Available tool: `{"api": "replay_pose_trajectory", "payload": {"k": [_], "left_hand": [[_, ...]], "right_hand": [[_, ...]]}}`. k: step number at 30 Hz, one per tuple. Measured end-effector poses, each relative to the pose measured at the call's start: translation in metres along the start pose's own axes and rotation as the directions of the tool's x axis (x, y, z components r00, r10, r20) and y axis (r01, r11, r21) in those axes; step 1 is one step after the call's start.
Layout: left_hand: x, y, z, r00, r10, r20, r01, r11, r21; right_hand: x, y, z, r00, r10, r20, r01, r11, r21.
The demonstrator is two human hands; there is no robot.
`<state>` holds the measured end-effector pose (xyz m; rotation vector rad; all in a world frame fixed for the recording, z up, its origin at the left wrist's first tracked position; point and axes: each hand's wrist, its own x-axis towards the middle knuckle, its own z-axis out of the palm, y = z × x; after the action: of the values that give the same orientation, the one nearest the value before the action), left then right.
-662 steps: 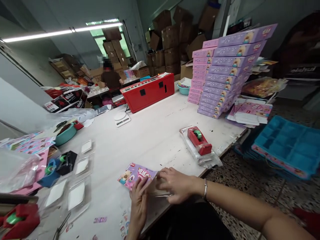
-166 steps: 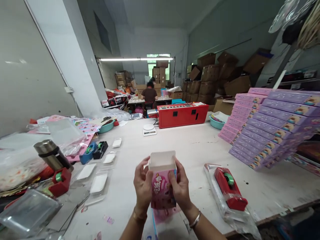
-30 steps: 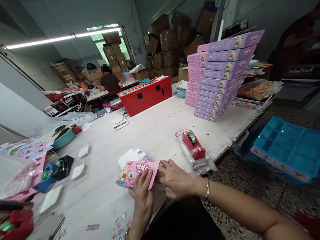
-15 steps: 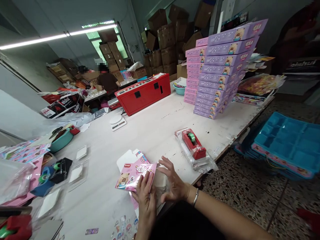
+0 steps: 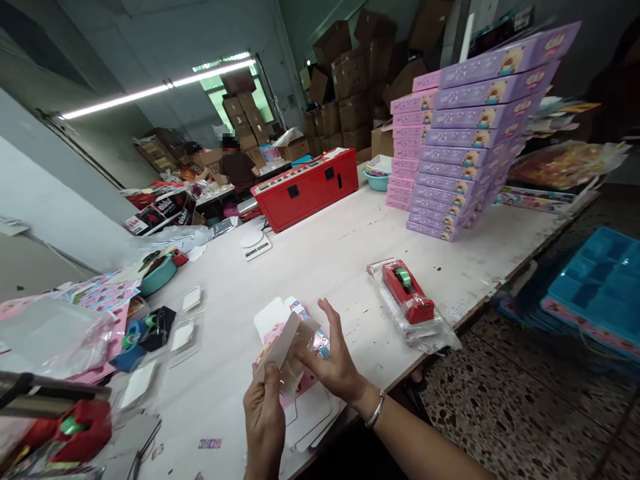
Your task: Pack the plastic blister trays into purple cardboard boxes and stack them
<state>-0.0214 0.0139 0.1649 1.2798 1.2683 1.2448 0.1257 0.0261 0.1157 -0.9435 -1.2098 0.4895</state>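
Observation:
My left hand (image 5: 266, 403) pinches the lower edge of a raised pink and white packet (image 5: 281, 343), whose pale side faces me. A clear plastic piece (image 5: 295, 370) hangs at the packet's right side. My right hand (image 5: 336, 363) has its fingers spread, with some fingertips against the clear plastic. Beneath both hands lie flat white and pink box pieces (image 5: 313, 417), partly hidden by the packet and fingers.
A red tape dispenser (image 5: 407, 291) rests on plastic bags at the right. Farther back stand purple boxes (image 5: 453, 157), a red machine (image 5: 307, 190) and a white scale (image 5: 257, 245). Clear packets (image 5: 183, 335) and tape dispensers (image 5: 83, 430) lie left. A person (image 5: 237, 165) sits beyond.
The packet has been tipped upright, its printed front turned away from me. My left hand has moved to its lower edge, and my right fingers now reach the clear plastic. The view has shifted left.

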Motion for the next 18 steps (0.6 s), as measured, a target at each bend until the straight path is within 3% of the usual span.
{"api": "replay_pose_trajectory", "payload": {"k": [2,4,7,10,12,15,18], "left_hand": [[0.002,0.029,0.0,0.993,-0.113,-0.034,0.109,0.988,-0.106],[0.011,0.054,-0.002,0.985,-0.166,-0.051,0.153,0.969,-0.195],[0.034,0.073,-0.005,0.978,-0.21,-0.012,0.196,0.93,-0.31],[0.059,0.06,-0.006,0.937,-0.31,0.158,0.348,0.849,-0.397],[0.069,0.041,-0.006,0.911,-0.279,0.303,0.396,0.796,-0.457],[0.07,0.013,-0.004,0.908,-0.108,0.406,0.328,0.784,-0.526],[0.064,0.001,-0.001,0.916,-0.028,0.4,0.254,0.813,-0.524]], "right_hand": [[0.013,-0.013,0.006,0.991,0.108,0.076,-0.119,0.978,0.169],[0.026,-0.027,0.012,0.986,0.114,0.119,-0.14,0.962,0.235],[0.041,-0.038,0.018,0.998,0.037,0.045,-0.041,0.993,0.109],[0.045,-0.026,0.019,0.994,-0.108,0.025,0.11,0.992,-0.07],[0.044,-0.012,0.018,0.983,-0.176,0.043,0.18,0.98,-0.09],[0.039,0.003,0.01,0.97,-0.239,0.051,0.242,0.967,-0.077],[0.037,0.006,-0.005,0.937,-0.333,0.108,0.342,0.937,-0.076]]}}
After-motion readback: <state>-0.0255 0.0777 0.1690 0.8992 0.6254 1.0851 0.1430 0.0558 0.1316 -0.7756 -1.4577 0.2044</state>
